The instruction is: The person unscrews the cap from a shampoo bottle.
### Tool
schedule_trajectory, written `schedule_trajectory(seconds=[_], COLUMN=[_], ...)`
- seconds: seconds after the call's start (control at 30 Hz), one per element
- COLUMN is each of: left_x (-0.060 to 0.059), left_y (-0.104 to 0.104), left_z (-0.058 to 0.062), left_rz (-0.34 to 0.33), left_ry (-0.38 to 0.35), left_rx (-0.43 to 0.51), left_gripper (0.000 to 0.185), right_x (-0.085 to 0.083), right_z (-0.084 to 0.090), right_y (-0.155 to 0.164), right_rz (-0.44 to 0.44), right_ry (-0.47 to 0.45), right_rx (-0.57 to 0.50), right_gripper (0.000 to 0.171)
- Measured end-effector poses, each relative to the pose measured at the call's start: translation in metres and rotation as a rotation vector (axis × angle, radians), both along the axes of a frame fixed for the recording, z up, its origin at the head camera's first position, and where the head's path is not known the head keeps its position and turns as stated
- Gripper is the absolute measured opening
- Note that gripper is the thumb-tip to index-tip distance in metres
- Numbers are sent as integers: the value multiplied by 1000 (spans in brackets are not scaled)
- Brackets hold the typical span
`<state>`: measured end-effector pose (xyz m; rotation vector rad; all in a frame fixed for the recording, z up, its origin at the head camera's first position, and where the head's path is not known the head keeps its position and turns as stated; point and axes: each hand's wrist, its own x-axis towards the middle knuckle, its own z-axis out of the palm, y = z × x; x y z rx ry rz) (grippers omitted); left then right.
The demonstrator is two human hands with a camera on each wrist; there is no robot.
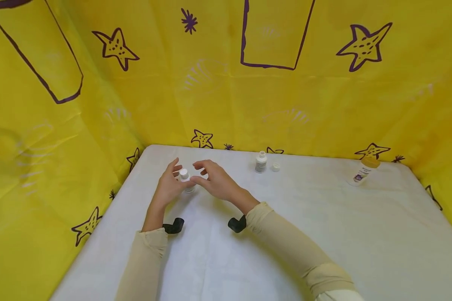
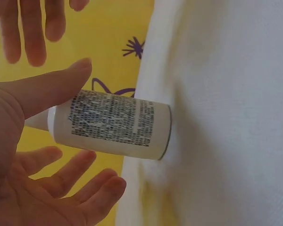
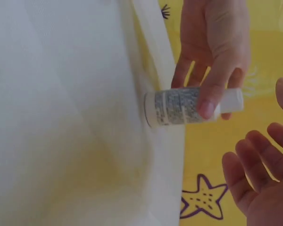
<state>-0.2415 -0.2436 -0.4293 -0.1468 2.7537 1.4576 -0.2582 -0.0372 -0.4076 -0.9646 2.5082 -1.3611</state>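
Observation:
My left hand (image 1: 168, 186) holds a small white bottle (image 2: 113, 125) with a capped top between thumb and fingers. Dense small print covers its label. In the right wrist view the left thumb (image 3: 210, 101) lies across the bottle near its white cap (image 3: 232, 100), with other fingers behind. The bottle's base is close to the white tabletop. My right hand (image 1: 217, 182) is beside it, thumb and fingers apart and loosely bent, holding nothing. In the head view the right thumb tip overlaps the left thumb in front of the bottle.
An uncapped white bottle (image 1: 261, 163) stands near the table's back edge, a loose white cap (image 1: 275, 167) to its right. Farther right is a white bottle with a yellow cap (image 1: 361, 172). Yellow patterned cloth (image 1: 218, 100) walls the table (image 1: 324, 234) at back and sides.

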Motion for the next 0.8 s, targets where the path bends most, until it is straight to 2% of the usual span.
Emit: schedule_trajectory(seconds=[0.23,0.37,0.5,0.67,0.8], left_x=[-2,-1,0,1,1], left_y=[0,0,1,4,7], left_z=[-6,-9,-11,-15,-15], left_rz=[-34,-55,-66,-84,-91], left_ry=[0,35,72,108,110], left_rx=[-23,-78,-85,-81,-81], left_gripper=[88,60,36,25,26], right_x=[1,1,0,-1,-2], right_z=[-7,-10,-14,-16,-13], right_y=[-11,-13,-15,-16,-16], right_rz=[10,27,37,37,-6], right_ry=[42,53,69,99,107], right_rx=[22,42,42,33,25], right_gripper=[56,60,60,57,43])
